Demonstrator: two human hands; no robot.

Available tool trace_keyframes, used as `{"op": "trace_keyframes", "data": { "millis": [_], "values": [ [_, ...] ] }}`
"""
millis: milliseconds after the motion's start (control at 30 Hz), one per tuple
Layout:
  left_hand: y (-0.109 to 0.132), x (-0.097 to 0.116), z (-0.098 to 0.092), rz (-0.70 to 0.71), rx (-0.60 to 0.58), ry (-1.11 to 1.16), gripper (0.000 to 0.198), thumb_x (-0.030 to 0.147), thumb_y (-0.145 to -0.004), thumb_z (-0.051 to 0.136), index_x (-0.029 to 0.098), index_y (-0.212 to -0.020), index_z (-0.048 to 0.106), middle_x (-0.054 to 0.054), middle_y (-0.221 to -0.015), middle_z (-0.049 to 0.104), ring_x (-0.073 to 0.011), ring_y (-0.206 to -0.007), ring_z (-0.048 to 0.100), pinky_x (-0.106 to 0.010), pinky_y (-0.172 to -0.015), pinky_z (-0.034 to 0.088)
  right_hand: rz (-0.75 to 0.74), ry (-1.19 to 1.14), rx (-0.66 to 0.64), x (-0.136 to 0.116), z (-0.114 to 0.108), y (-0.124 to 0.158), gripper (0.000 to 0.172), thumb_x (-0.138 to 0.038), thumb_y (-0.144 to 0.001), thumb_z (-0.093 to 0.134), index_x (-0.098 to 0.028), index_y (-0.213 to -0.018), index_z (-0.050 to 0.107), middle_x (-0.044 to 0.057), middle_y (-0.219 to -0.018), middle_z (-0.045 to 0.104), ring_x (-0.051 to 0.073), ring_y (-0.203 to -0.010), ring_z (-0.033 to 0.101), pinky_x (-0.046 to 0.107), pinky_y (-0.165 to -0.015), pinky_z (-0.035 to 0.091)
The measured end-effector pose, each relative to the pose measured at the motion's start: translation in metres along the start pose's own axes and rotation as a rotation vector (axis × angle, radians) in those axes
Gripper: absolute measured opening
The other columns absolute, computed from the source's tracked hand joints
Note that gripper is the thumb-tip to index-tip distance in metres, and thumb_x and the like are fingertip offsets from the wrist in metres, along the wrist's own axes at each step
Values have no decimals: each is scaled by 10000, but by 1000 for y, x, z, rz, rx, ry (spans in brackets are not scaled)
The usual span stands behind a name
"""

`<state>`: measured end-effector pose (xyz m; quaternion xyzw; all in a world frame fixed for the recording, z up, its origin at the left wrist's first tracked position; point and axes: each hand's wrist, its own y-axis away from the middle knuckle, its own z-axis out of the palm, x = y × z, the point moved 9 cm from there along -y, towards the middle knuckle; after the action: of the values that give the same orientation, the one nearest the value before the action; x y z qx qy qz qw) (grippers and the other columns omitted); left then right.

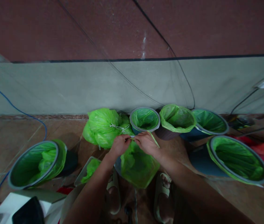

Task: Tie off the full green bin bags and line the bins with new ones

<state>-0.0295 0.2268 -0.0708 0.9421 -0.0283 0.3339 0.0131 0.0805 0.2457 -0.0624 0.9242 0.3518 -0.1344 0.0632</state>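
In the middle, a green plastic bin liner (pixel 140 169) hangs over and in a greyish bin (pixel 117 166) standing between my feet. My left hand (pixel 120 144) pinches the liner's far edge with fingers closed. Close beside it, my right hand (pixel 147 143) grips the same edge, fingers bent, with a thin strip of the liner sticking out to its right. Part of the bin's rim lies hidden behind my hands and the liner. Just beyond my left hand rests a full green garbage bag (pixel 104 126) tied with white string.
Along the wall stand lined bins: a small round one (pixel 145 127), a brown one (pixel 166 133) and a blue one (pixel 211 123). Larger lined bins lean at right (pixel 205 163) and left (pixel 59 158). A small tray (pixel 83 172), a white box (pixel 13 203) and a blue cable (pixel 13 105) are at left.
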Motion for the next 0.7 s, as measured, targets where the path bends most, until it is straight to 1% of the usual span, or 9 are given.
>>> {"op": "trace_keyframes", "data": {
  "millis": [67, 167, 233, 300, 400, 533, 567, 633, 700],
  "values": [
    [0, 0, 6, -9, -38, 37, 221, 233, -820, 496, 181, -854, 708, -5, -732, 679, -120, -654, 565, -224, -634, 408, 68, 23, 8, 5, -4, 0, 323, -293, -948, 384, -221, -879, 691, 62, -863, 711, 194, -869, 618, 303, -836, 392],
    [2, -1, 15, -6, -136, 111, 229, 217, -783, 504, 174, -889, 702, 17, -731, 666, -112, -645, 542, -213, -614, 398, 219, 57, 40, 23, -12, 0, 326, -275, -933, 371, -219, -871, 686, 71, -859, 715, 197, -826, 627, 286, -751, 399],
    [3, -3, 18, -4, -199, 111, 212, 200, -760, 508, 168, -852, 697, 29, -708, 649, -106, -637, 526, -207, -603, 384, 300, 85, 31, 34, -15, 1, 317, -264, -918, 374, -212, -877, 683, 73, -856, 716, 197, -811, 630, 285, -728, 402],
    [4, -8, 15, -21, -220, 51, 181, 198, -757, 509, 160, -764, 686, 33, -637, 606, -104, -610, 502, -208, -585, 363, 376, 112, 27, 44, -19, 4, 320, -266, -912, 371, -204, -898, 684, 78, -853, 718, 194, -801, 637, 285, -723, 408],
    [3, -18, 2, -75, -172, -64, 193, 228, -777, 523, 159, -680, 674, 26, -574, 561, -111, -588, 489, -221, -577, 347, 474, 129, 32, 56, -25, 9, 343, -262, -914, 355, -197, -919, 693, 88, -857, 722, 189, -804, 658, 285, -730, 428],
    [2, -32, -19, -174, -66, -200, 170, 239, -788, 556, 172, -758, 709, -13, -670, 646, -142, -655, 561, -238, -629, 381, 574, 139, -28, 69, -25, 16, 312, -192, -874, 409, -159, -908, 717, 128, -936, 726, 226, -904, 678, 307, -775, 466],
    [2, -35, -24, -198, -34, -229, 165, 237, -791, 560, 176, -785, 714, -24, -709, 669, -150, -679, 579, -243, -646, 393, 598, 135, -57, 73, -22, 18, 299, -172, -857, 431, -140, -913, 724, 145, -964, 724, 236, -937, 676, 309, -785, 474],
    [3, -38, -34, -234, 44, -268, 167, 234, -802, 560, 181, -832, 715, -46, -790, 699, -166, -733, 608, -254, -685, 417, 619, 94, -156, 78, -12, 21, 285, -148, -832, 469, -107, -937, 730, 176, -1009, 714, 254, -985, 669, 307, -785, 489],
    [4, -38, -41, -245, 125, -286, 175, 229, -817, 551, 179, -864, 712, -62, -859, 708, -175, -780, 622, -262, -722, 435, 607, 34, -282, 78, 2, 24, 263, -159, -811, 514, -87, -933, 735, 191, -984, 717, 273, -961, 679, 314, -747, 508]
  ]
}}
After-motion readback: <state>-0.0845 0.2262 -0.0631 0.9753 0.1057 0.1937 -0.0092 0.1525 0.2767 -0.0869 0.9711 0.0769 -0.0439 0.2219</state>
